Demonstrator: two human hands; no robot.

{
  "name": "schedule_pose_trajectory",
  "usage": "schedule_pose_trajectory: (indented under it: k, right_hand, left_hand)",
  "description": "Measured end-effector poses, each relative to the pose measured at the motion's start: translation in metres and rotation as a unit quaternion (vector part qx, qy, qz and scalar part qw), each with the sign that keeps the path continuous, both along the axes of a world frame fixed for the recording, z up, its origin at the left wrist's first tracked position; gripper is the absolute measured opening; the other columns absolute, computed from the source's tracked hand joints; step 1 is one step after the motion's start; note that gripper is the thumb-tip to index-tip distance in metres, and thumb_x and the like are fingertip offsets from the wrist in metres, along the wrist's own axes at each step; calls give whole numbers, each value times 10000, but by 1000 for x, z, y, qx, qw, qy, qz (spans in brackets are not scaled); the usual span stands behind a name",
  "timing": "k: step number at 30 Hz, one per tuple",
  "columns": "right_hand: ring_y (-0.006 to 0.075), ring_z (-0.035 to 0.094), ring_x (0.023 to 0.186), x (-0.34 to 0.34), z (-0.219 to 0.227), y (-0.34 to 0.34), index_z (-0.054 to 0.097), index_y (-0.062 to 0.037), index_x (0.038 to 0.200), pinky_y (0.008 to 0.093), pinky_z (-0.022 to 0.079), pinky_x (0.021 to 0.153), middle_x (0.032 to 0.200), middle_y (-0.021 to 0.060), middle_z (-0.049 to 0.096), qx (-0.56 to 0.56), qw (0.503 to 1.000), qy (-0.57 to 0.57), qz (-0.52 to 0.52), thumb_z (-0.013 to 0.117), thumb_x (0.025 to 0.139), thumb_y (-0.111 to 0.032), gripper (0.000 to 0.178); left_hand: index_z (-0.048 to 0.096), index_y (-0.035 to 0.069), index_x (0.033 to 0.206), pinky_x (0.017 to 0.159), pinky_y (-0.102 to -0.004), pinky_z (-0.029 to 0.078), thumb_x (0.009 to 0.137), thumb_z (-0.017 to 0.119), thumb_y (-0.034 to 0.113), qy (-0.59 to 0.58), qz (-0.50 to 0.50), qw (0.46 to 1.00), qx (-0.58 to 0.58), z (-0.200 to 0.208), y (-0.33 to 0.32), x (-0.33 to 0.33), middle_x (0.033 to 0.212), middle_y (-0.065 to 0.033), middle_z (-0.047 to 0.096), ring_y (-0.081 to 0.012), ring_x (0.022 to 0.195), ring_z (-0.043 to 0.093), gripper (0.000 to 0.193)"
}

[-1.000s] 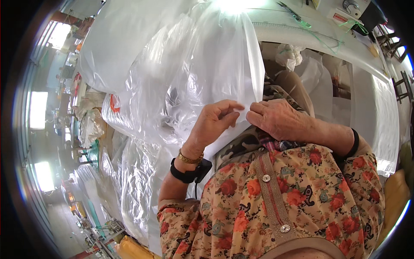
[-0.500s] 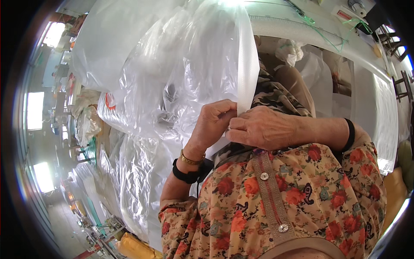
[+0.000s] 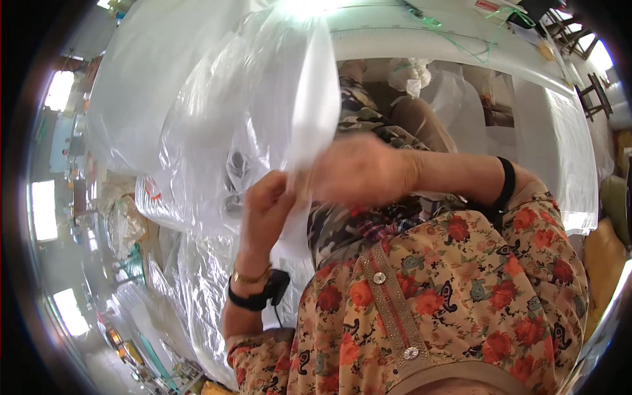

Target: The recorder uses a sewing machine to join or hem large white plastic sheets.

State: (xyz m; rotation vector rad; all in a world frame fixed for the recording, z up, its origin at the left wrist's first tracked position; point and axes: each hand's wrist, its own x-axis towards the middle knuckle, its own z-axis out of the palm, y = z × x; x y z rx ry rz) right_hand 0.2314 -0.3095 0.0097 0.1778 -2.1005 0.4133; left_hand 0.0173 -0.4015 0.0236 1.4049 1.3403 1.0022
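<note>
Shirt (image 3: 454, 309) with a floral print fills the lower foreground, above camouflage trousers (image 3: 329, 230). Left wrist carries a gold-coloured watch (image 3: 250, 278) and, just beside it, a black strap (image 3: 249, 301) fitted with a small dark box (image 3: 278, 286). Right forearm carries a black band (image 3: 507, 181).

Left hand (image 3: 264, 204) is raised beyond the lap; its fingers are curled and pinch the lower edge of the plastic film (image 3: 197, 118). Right hand (image 3: 362, 172) is immediately to its right, at the same film edge; it is blurred, so whether its fingers grasp the film cannot be told.

The film, translucent and creased, drapes from the worktop (image 3: 368, 33) down to the hands and spreads to the left. A crumpled white bundle (image 3: 409, 76) sits below the worktop's near edge. Green cord (image 3: 431, 23) lies on the worktop. Farther right stands a dark stool (image 3: 592, 99).
</note>
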Motion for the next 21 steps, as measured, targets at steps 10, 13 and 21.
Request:
schedule_pose_trajectory:
  k: [10,13,21]
  right_hand:
    - [331,561,1120,-69,-94,84,510,-50,1295,398,460,928,1199,179,588,-478,841,16,-253,635,870,-229,478]
    - [330,568,1107,-72,-76,81,519,-52,1286,404,464,920,1183,182,596,-429,878,-71,-203,627,869,-225,465]
    - [327,588,1073,-35,-66,78,543,-56,1263,419,475,899,1138,189,618,-283,884,-363,-79,607,866,-215,432]
  left_hand:
    - [593,-1,865,520,-334,431,874,576,17,369,-139,891,225,151,30,42,664,-102,586,-257,549,564,27]
    - [538,29,824,516,-378,453,819,551,3,448,-292,799,277,140,28,50,636,-105,565,-289,567,601,30]
    - [500,31,801,539,-403,466,743,557,-15,449,-264,824,224,44,12,45,672,-145,562,-325,627,610,93]
